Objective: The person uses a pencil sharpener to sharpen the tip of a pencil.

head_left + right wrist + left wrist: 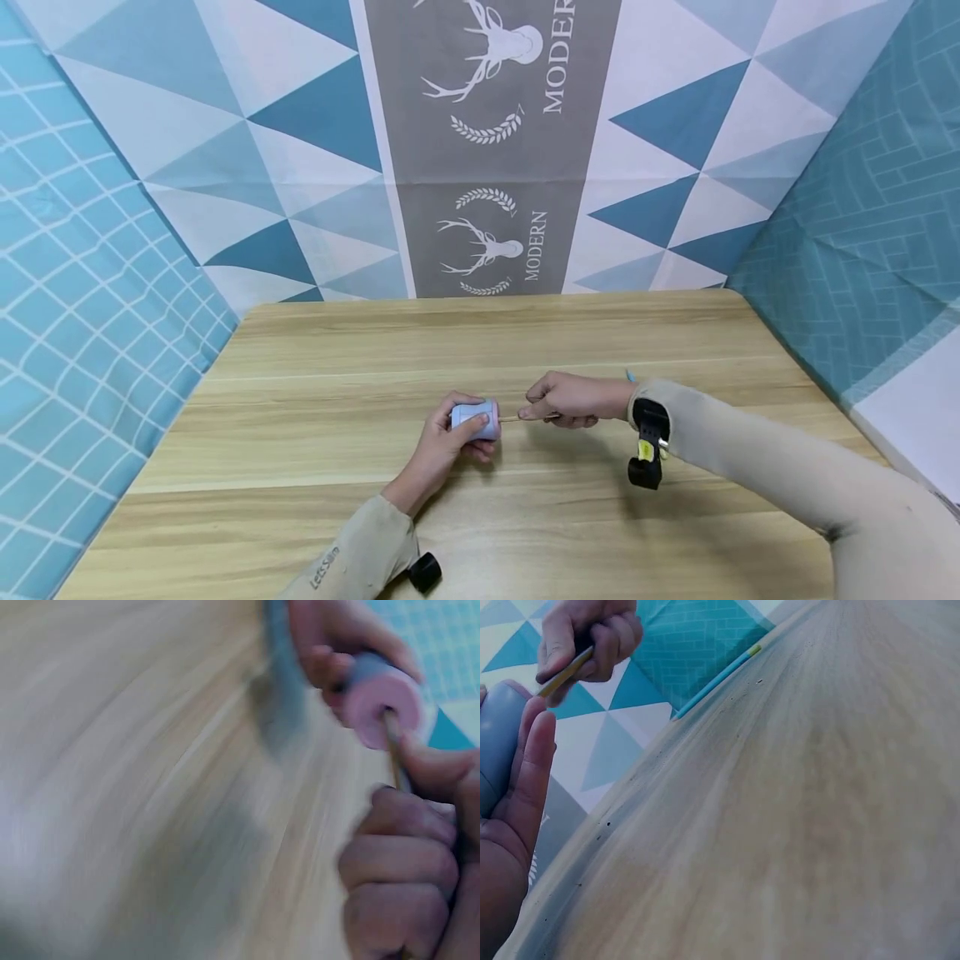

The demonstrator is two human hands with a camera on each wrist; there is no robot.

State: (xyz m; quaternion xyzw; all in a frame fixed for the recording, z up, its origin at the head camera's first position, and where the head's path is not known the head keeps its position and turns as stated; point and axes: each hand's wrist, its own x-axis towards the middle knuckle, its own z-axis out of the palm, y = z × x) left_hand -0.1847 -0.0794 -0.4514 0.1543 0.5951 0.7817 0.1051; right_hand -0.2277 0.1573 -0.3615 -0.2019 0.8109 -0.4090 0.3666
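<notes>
My left hand (433, 446) grips a light blue pencil sharpener (467, 412), thumb on the near side and fingers wrapped round behind it. The sharpener's pink end (369, 701), with a round hole in it, faces right. A slim pencil (512, 419) runs from that hole to my right hand (572, 397), whose thumb and curled fingers grip it. In the right wrist view the pencil's tip is hidden inside the hole. Both hands are held over the middle of the table.
A blue pencil (716, 682) with a yellowish end lies on the wooden table (337, 350), mostly hidden behind my right wrist in the head view. Patterned cloth (300, 142) hangs behind the table and along both sides. A white surface (918, 408) stands at the right.
</notes>
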